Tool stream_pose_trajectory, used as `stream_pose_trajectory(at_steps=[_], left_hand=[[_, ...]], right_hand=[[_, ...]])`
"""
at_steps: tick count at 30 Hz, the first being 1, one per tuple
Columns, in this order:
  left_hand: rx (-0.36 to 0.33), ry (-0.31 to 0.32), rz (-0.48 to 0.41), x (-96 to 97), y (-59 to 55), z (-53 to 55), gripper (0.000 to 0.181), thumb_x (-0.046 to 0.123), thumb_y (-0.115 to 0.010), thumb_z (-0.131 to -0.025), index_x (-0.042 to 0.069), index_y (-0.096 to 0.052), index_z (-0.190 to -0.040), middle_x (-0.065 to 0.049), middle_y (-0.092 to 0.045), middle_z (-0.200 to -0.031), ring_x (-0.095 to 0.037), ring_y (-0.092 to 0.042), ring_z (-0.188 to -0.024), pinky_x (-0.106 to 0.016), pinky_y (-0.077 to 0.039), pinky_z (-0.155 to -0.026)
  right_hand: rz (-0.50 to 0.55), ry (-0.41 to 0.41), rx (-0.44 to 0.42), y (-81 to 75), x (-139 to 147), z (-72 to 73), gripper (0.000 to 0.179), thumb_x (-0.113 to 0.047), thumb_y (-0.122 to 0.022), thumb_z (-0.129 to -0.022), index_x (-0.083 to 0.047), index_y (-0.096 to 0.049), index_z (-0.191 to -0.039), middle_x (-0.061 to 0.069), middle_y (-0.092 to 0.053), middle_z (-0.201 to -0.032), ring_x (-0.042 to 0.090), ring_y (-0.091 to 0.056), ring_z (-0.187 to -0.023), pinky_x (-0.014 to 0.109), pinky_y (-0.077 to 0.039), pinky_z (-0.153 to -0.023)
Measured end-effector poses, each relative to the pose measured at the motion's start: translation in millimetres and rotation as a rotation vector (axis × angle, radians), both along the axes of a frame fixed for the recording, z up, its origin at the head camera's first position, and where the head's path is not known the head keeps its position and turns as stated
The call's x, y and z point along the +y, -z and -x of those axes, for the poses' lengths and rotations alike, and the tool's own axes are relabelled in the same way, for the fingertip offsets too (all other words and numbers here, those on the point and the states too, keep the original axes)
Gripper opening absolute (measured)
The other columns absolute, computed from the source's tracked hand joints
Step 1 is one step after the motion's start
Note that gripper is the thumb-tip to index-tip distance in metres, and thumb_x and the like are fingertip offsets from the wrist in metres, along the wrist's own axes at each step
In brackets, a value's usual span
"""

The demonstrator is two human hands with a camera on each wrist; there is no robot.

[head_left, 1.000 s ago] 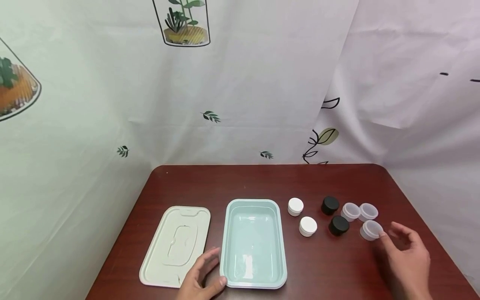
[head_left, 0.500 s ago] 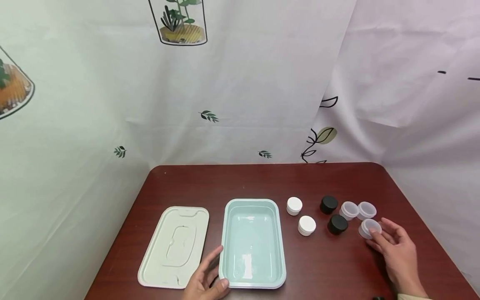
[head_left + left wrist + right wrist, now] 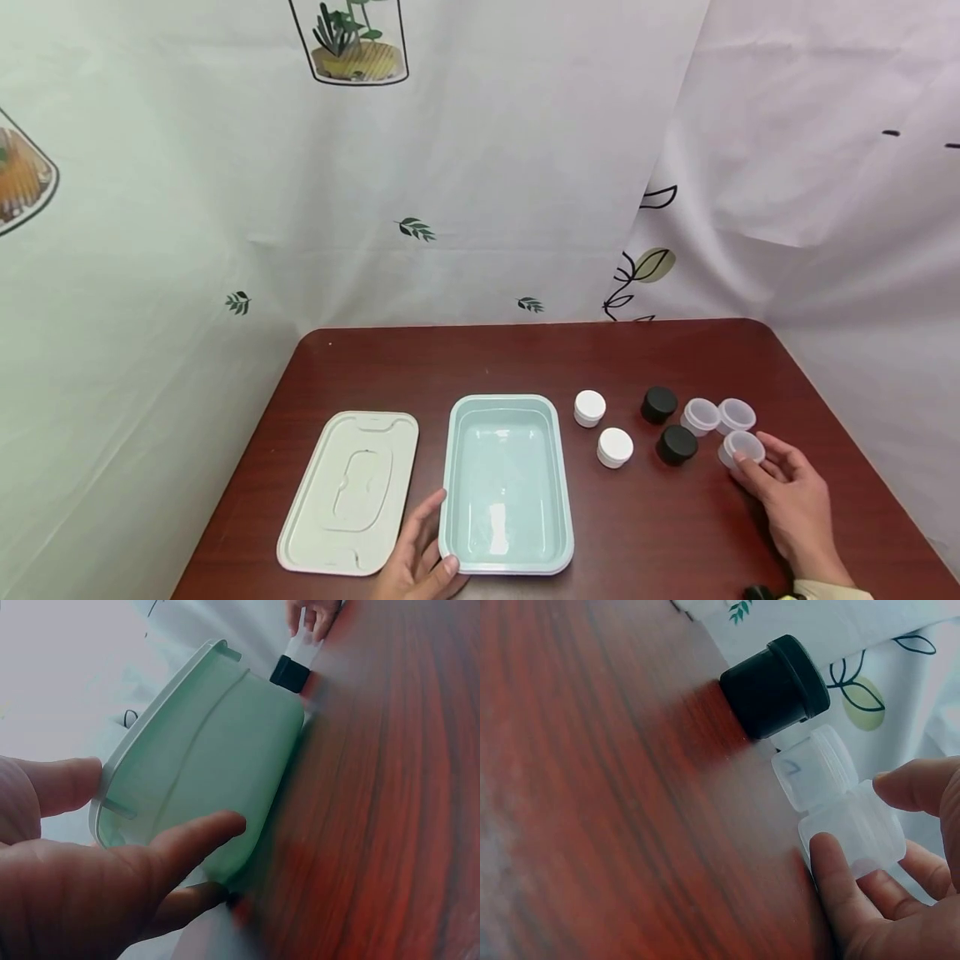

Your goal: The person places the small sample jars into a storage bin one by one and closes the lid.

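Observation:
At the right of the head view, my right hand holds a small clear plastic jar between thumb and fingers. The right wrist view has this clear jar low by the table, its neighbour behind it. My left hand lies at the near left corner of a pale blue-green rectangular container. Seen from the left wrist, that hand's thumb touches the container's rim, and its fairly straight fingers lie along the outer wall. The container stands upright, with nothing inside it.
Two more clear jars stand just behind the held one. Two black jars are to their left, then two white jars nearer the container. A whitish flat lid lies left of it. Printed cloth hangs behind the dark red table.
My right hand has moved slightly left and away from me, and its fingers have closed round the nearest clear jar. My left hand has stayed by the container's corner.

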State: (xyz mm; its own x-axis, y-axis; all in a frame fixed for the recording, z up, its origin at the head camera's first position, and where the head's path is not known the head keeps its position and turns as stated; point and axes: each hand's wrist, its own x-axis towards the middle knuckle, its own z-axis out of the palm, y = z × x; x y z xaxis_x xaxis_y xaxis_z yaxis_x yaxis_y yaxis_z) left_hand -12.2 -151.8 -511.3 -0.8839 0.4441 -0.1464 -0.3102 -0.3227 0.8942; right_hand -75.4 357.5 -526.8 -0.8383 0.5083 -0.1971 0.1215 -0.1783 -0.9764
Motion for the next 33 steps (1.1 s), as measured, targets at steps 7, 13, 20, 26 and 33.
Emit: stream_pose_trajectory(at_steps=[7,13,20,26,33], left_hand=[[-0.004,-0.002,-0.003,0.4,1.8,-1.1,0.078,0.006,-0.056,-0.105,0.037,-0.018,-0.166,-0.023,-0.011,-0.172,-0.01,-0.053,-0.14,-0.041,-0.051,-0.109],[0.034,0.003,-0.027,0.7,7.0,-2.1,0.076,0.007,-0.054,-0.106,0.039,-0.02,-0.165,-0.025,-0.01,-0.173,-0.009,-0.051,-0.141,-0.039,-0.05,-0.109],[0.076,0.007,-0.071,2.1,10.1,-3.5,0.074,0.004,-0.051,-0.106,0.037,-0.023,-0.166,-0.014,-0.017,-0.17,-0.009,-0.05,-0.143,-0.036,-0.049,-0.111],[0.084,0.004,-0.069,4.1,8.3,-4.4,0.077,0.004,-0.05,-0.106,0.023,-0.012,-0.17,-0.025,-0.006,-0.17,-0.009,-0.049,-0.144,-0.036,-0.048,-0.112],[0.02,-0.004,-0.027,5.2,3.7,-4.7,0.085,0.01,-0.055,-0.106,0.013,0.002,-0.17,-0.035,0.018,-0.17,-0.004,-0.046,-0.143,-0.034,-0.047,-0.112]], right_hand=[[0.011,0.003,0.006,-3.0,0.7,0.3,0.063,-0.002,-0.082,-0.09,-0.01,-0.053,-0.146,-0.018,-0.065,-0.106,-0.007,-0.069,-0.09,0.022,-0.062,-0.069],[0.046,0.019,-0.005,-9.0,6.0,-2.7,0.07,-0.002,-0.081,-0.09,-0.008,-0.048,-0.152,-0.018,-0.066,-0.102,-0.004,-0.071,-0.087,0.026,-0.063,-0.068],[-0.007,0.062,-0.085,-31.1,5.4,-8.2,0.081,-0.015,-0.088,-0.086,-0.013,-0.05,-0.157,-0.021,-0.066,-0.1,-0.005,-0.071,-0.083,0.025,-0.062,-0.067],[-0.203,-0.054,0.008,-60.5,-7.0,-10.0,0.065,-0.015,-0.084,-0.091,-0.016,-0.058,-0.15,-0.027,-0.068,-0.103,-0.01,-0.07,-0.086,0.019,-0.06,-0.065],[-0.308,-0.301,0.161,-90.0,-44.5,6.5,0.056,-0.01,-0.079,-0.096,-0.009,-0.059,-0.148,-0.019,-0.075,-0.111,0.004,-0.077,-0.087,0.022,-0.061,-0.072]])
